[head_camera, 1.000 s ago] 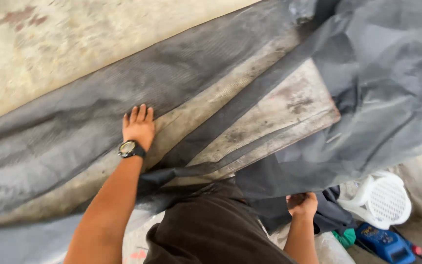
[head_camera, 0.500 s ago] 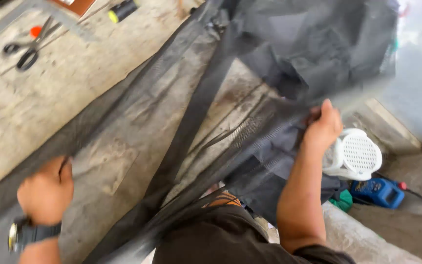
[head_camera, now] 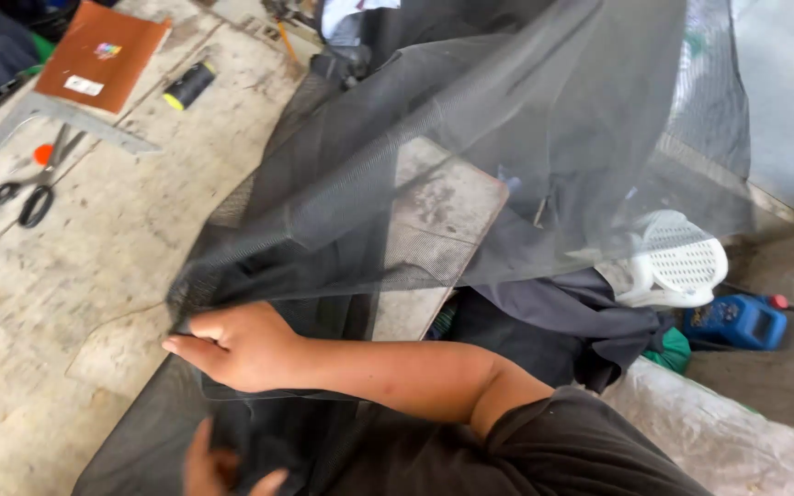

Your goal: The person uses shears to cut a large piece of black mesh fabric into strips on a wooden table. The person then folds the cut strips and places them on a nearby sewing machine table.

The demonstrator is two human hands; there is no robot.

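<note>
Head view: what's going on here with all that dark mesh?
A person is handling a large sheet of dark mesh netting over a worn worktable. The right hand, arm crossed over the body, pinches the netting's edge in its grip and holds it up. The left hand sits low, under the netting. Scissors, a brown notebook and a black spool lie further up the table.

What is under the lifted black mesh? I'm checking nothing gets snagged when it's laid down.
Through the black mesh show the worn table with its corner, dark cloth and a white plastic stool. Where the mesh bunches thick near the right hand, anything beneath is hidden.
</note>
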